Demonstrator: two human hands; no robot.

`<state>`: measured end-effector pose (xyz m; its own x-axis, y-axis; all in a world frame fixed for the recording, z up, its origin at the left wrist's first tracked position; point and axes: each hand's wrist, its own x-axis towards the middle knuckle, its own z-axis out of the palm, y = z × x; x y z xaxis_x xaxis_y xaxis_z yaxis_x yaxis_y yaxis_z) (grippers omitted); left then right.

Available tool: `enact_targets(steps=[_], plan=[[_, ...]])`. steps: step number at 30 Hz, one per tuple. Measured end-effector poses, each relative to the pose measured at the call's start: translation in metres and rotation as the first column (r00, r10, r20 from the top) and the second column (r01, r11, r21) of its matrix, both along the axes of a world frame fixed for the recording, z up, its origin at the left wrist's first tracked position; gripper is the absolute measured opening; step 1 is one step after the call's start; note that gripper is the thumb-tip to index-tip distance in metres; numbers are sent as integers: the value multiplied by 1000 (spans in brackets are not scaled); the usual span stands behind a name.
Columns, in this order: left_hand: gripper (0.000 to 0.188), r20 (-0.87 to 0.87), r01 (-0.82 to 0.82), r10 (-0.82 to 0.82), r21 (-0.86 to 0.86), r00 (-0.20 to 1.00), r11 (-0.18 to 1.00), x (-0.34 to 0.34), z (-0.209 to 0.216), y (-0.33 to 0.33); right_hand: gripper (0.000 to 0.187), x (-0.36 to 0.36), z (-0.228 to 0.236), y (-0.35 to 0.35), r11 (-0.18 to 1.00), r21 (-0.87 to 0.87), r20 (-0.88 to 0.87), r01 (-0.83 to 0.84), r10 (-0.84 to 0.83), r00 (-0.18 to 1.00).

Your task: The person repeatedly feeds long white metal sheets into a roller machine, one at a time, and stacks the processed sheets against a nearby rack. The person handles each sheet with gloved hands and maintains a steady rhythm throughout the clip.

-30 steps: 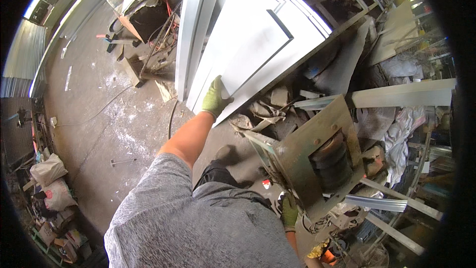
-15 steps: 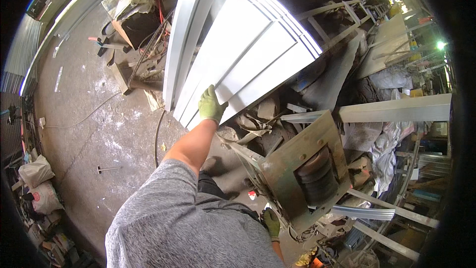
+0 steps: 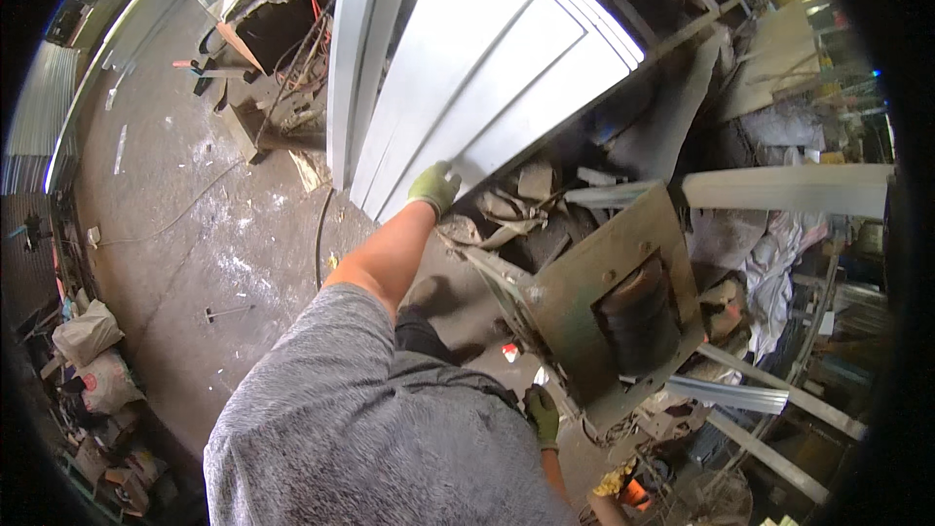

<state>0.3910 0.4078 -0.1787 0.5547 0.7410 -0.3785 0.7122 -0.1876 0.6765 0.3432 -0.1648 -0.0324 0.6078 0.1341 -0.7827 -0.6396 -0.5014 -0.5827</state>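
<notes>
My left hand (image 3: pixel 435 187), in a green glove, lies with its fingers out against the lower end of a stack of white ribbed panels (image 3: pixel 487 58). The panels lean upward and away from me, and their far edges show several layers. Left of them stands a long pale metal profile (image 3: pixel 353 68). My right hand (image 3: pixel 542 416), also gloved in green, hangs low beside my body. A metal plate frame with a dark roller (image 3: pixel 638 321) is just to its right. The right hand's fingers are partly hidden, so their grip does not show.
Scrap pieces (image 3: pixel 521 219) lie between the panels and the roller frame. A long metal beam (image 3: pixel 789 187) crosses at right. On the left floor lie a T-shaped rod (image 3: pixel 229 312) and a thin cable; white sacks (image 3: pixel 88 333) sit at far left. A box (image 3: pixel 255 34) stands upper left.
My left hand has shifted slightly right along the panels' lower end, its fingers less upright. My view has shifted a little, and the right hand appears slightly higher.
</notes>
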Motion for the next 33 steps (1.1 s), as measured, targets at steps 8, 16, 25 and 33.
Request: enact_targets(steps=[8,16,25,33], plan=[[42,-122,68,-74,-51,990,996,-147,-45,-38,46,-21,-33,-54,991,-122,-2,-60,60,998],[50,-607,411,-547,-363,577,836,-335,-30,-147,46,-49,-60,-115,998,-64,16,-9,10,1000],[51,-450,615,-631,-206,632,762,-318,-41,-230,59,-124,-109,-241,883,-314,114,-350,401,909],[54,-468,747,-765,-280,442,603,-292,-32,-254,40,-205,-121,-358,455,-590,-201,-667,717,667]])
